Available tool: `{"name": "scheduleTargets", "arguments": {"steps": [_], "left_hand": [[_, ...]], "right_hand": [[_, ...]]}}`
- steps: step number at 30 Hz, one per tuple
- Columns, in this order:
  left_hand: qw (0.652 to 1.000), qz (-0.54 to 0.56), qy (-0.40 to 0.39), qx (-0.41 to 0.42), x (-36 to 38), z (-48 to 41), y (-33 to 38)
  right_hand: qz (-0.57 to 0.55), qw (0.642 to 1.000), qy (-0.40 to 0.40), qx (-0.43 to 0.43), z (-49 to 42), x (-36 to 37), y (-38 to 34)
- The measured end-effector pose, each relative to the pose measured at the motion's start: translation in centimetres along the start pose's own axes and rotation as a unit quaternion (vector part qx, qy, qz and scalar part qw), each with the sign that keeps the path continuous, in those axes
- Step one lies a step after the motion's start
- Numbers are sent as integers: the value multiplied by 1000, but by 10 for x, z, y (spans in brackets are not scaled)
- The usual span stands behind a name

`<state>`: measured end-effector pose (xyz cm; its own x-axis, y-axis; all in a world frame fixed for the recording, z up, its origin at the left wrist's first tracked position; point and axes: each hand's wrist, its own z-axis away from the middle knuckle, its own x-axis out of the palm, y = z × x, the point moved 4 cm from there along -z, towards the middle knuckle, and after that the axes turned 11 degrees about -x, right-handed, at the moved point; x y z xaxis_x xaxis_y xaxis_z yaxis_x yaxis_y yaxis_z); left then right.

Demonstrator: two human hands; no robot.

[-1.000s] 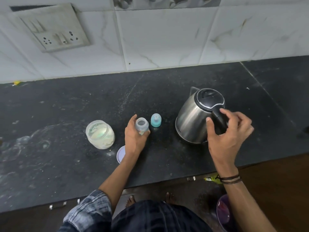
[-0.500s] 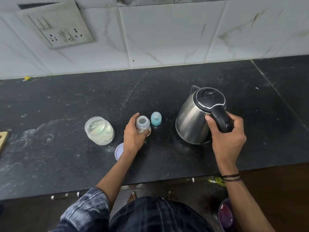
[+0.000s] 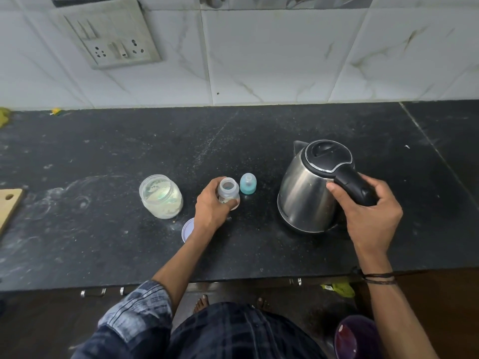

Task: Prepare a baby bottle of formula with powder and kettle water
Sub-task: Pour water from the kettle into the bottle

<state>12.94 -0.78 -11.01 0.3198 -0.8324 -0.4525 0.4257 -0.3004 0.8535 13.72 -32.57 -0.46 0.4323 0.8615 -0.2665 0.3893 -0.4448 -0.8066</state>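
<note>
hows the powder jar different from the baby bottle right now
The powder jar is wide and squat; the baby bottle is much narrower. The jar stands untouched, while the left hand grips the bottle. The jar holds pale powder; the bottle's contents are hard to make out. Both are clear, open-topped and upright on the black counter.

Wall socket (image 3: 108, 35) — wooden board (image 3: 9, 207)
</note>
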Motion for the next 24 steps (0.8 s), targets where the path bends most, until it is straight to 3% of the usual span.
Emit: {"name": "scheduleTargets", "arguments": {"steps": [11,13,24], "left_hand": [[999,-15,-35,-12,10,-1,4],[1000,3,-10,-25,-9,-2,-7],[999,-24,-29,-15,-8,-1,6]], "right_hand": [[-35,984,-175,-28,-31,-3,-15],[-41,970,-232,-55,-34,22,-29],[-42,934,-348,-72,-61,47,-45]]}}
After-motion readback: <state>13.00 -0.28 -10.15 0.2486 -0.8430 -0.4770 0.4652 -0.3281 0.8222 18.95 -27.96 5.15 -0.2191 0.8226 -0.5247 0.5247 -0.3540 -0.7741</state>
